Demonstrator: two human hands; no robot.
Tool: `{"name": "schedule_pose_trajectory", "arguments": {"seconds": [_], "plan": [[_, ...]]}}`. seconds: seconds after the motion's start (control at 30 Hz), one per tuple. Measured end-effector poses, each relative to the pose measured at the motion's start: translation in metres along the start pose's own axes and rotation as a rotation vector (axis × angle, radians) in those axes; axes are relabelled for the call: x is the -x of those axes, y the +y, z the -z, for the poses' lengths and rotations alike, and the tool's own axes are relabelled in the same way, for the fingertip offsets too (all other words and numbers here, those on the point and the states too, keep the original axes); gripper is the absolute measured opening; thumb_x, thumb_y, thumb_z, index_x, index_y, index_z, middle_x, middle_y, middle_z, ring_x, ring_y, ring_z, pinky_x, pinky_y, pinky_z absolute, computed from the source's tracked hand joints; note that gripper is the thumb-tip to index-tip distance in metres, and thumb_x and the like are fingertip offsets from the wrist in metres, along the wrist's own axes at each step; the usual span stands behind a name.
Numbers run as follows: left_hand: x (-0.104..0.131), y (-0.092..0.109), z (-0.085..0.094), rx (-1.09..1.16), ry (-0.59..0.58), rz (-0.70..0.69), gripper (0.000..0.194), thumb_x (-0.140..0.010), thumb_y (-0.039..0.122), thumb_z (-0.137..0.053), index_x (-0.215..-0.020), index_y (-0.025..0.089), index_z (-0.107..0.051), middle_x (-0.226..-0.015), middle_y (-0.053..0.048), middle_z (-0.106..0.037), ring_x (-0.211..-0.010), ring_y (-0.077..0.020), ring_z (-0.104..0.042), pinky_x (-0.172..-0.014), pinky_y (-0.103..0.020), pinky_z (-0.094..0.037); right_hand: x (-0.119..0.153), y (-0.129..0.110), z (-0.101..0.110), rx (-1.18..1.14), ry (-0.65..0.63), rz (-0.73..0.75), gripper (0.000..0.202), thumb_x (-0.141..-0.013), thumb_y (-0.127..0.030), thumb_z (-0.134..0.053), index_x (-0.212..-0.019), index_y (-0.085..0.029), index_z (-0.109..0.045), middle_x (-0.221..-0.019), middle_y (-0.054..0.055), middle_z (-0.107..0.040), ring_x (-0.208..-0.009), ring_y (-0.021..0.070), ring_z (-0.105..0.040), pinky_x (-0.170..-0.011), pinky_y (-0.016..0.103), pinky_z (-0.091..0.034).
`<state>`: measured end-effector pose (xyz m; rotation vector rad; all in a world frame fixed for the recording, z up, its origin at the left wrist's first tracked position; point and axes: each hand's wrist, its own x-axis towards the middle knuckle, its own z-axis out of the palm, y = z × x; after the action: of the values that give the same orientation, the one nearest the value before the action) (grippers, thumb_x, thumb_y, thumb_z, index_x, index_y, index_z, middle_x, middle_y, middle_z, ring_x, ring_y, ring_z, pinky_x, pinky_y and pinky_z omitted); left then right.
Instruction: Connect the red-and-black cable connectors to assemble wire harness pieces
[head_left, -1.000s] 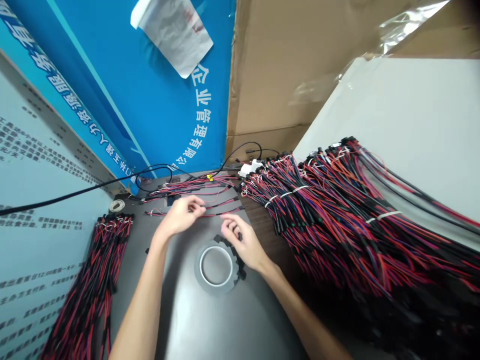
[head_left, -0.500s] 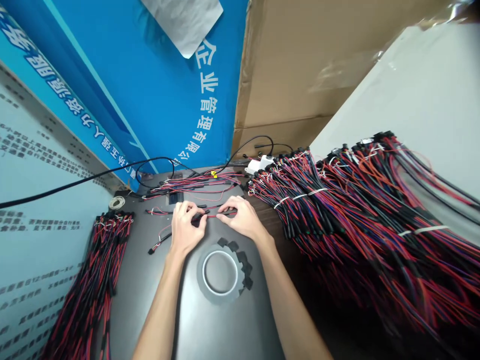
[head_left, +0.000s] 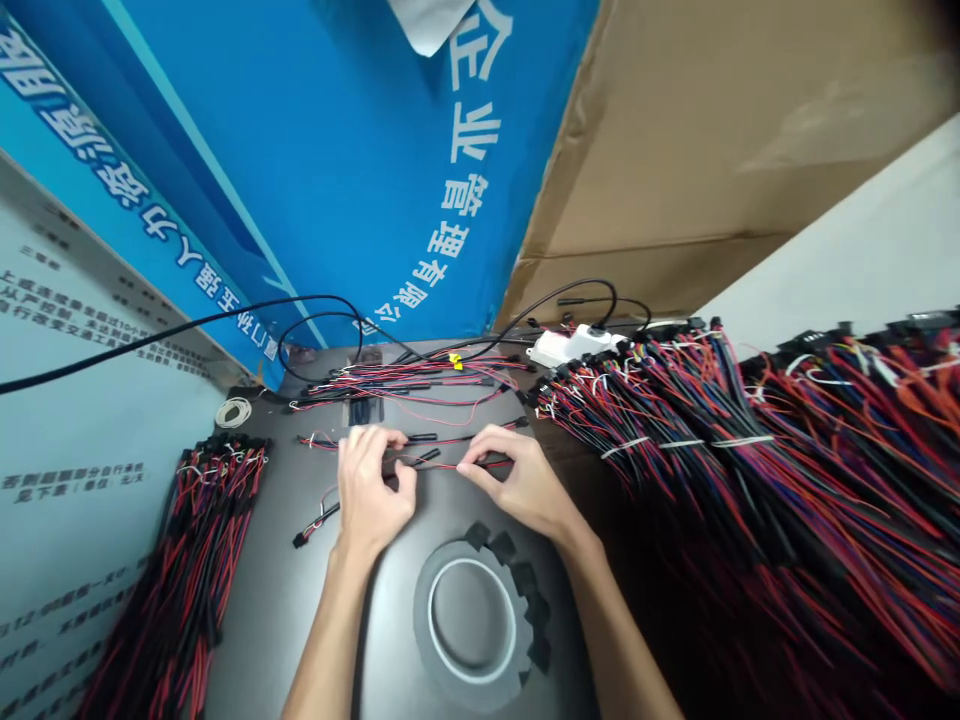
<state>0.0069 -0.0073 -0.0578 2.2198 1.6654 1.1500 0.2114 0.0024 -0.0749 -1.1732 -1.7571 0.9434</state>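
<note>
My left hand point(head_left: 375, 490) is closed over a wire harness point(head_left: 322, 517), whose black connector lies on the grey table to the left. A black-sleeved end of it pokes out past the fingers on the right. My right hand point(head_left: 521, 485) pinches a thin red and black wire point(head_left: 450, 465) between thumb and forefinger. Whether both hands hold the same piece cannot be seen. Just beyond the fingertips lies another wire harness point(head_left: 424, 438). Nearer my body, between my forearms, a roll of grey tape point(head_left: 427, 635) lies flat, with several black tape pieces point(head_left: 536, 610) along its right edge.
Loose wire harnesses point(head_left: 405, 378) lie across the table's back. A bundle point(head_left: 202, 540) stands at the left, and large tied bundles point(head_left: 675, 450) fill the right. A white adapter point(head_left: 570, 345) and black cable point(head_left: 172, 335) are behind, before a blue panel point(head_left: 360, 180) and cardboard point(head_left: 675, 150).
My hands have drawn slightly apart, showing more of the red wire between them. The view has tilted and moved closer, so the tape roll appears lower and larger.
</note>
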Motion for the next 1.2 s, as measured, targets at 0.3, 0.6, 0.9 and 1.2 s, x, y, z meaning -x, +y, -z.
{"name": "schedule_pose_trajectory", "arguments": {"seconds": [0.3, 0.6, 0.9, 1.2], "plan": [[0.004, -0.015, 0.006, 0.061, -0.107, 0.141, 0.016, -0.076, 0.013, -0.044, -0.072, 0.017, -0.06, -0.07, -0.001, -0.062, -0.065, -0.0143, -0.055, -0.066, -0.027, -0.039, 0.0, -0.006, -0.005, -0.1, 0.024, -0.104, 0.014, -0.084, -0.029, -0.063, -0.085, -0.017, -0.069, -0.079, 0.003, -0.069, -0.074, 0.0152, -0.064, -0.072, 0.026, -0.048], [0.009, -0.011, 0.002, 0.046, -0.223, 0.137, 0.014, -0.075, 0.015, -0.046, -0.076, 0.017, -0.06, -0.052, 0.004, -0.049, -0.047, -0.0102, -0.043, -0.055, -0.024, -0.033, 0.002, 0.002, -0.007, 0.021, 0.075, -0.072, 0.013, -0.081, -0.029, -0.067, -0.087, -0.018, -0.071, -0.08, 0.003, -0.069, -0.072, 0.0157, -0.065, -0.069, 0.027, -0.051], [0.002, -0.018, 0.012, 0.071, 0.258, -0.033, 0.02, -0.073, 0.005, -0.044, -0.075, 0.014, -0.062, -0.066, -0.001, -0.056, -0.063, -0.0125, -0.051, -0.062, -0.025, -0.04, 0.001, 0.002, -0.007, 0.107, 0.043, -0.042, 0.017, -0.085, -0.033, -0.065, -0.076, -0.02, -0.069, -0.079, 0.002, -0.065, -0.069, 0.0139, -0.06, -0.068, 0.027, -0.045], [-0.001, -0.067, 0.071, 0.218, 0.3, 0.4, 0.018, -0.063, 0.022, -0.047, -0.061, 0.014, -0.063, -0.056, -0.002, -0.058, -0.053, -0.0136, -0.053, -0.053, -0.024, -0.04, 0.001, 0.003, -0.008, 0.099, 0.043, -0.048, 0.01, -0.076, -0.028, -0.071, -0.072, -0.019, -0.069, -0.074, 0.002, -0.063, -0.062, 0.0122, -0.056, -0.062, 0.026, -0.043]]}}
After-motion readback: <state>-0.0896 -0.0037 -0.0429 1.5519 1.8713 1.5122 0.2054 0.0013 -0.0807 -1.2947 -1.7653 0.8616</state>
